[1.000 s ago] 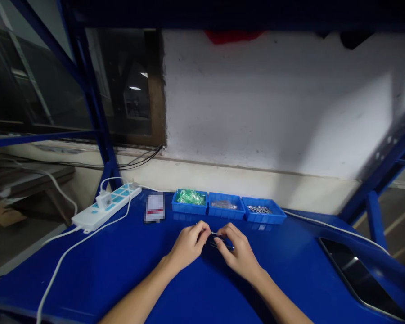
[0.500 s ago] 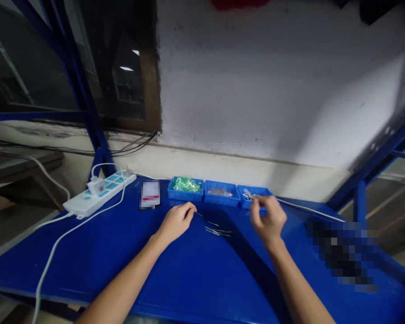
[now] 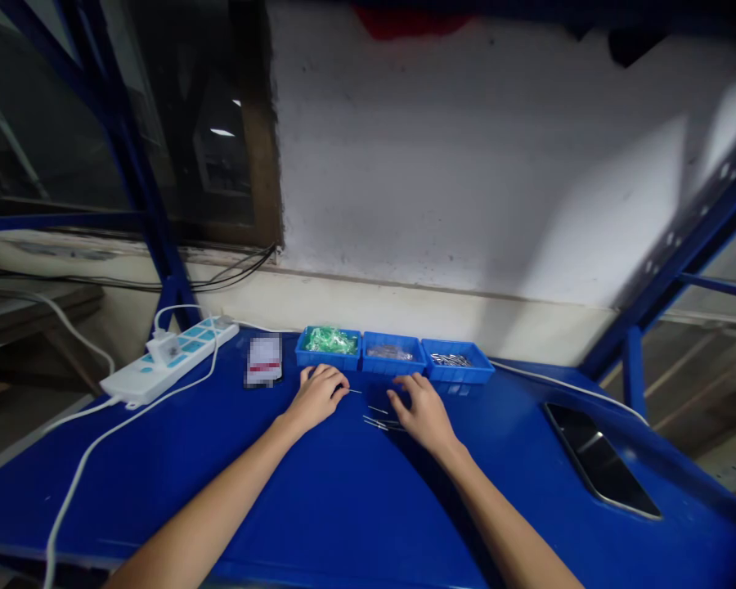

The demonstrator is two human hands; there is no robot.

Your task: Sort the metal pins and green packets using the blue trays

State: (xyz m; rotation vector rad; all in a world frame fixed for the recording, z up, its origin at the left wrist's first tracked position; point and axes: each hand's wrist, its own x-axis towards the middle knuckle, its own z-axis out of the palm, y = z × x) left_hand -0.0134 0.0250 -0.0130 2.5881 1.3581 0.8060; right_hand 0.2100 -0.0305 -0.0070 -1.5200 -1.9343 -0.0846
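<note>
My left hand [image 3: 316, 398] is closed in a pinch on a thin metal pin [image 3: 355, 392], whose free end points right over the blue table. My right hand [image 3: 423, 411] hovers or rests by a small group of similar loose pins [image 3: 376, 422], thumb and fingers apart, with nothing visible between them. It partly covers those pins. Just behind the hands stand a blue bin of green plastic pieces [image 3: 329, 361], a blue bin of small pale parts [image 3: 392, 368] and a blue bin of shiny metal parts [image 3: 459, 375], side by side.
A white power strip [image 3: 170, 360] with a plugged-in charger lies at the left, its cable [image 3: 92, 446] running across the table. Beside the bins is a white card or packet [image 3: 264, 360]. A black phone [image 3: 601, 462] lies at the right. Behind rises a wall [image 3: 442, 164] between blue frame posts.
My right hand has moved left and down from in front of the metal-parts bin to the loose pins, and its fingers have opened. My left hand keeps its pinch on the pin.
</note>
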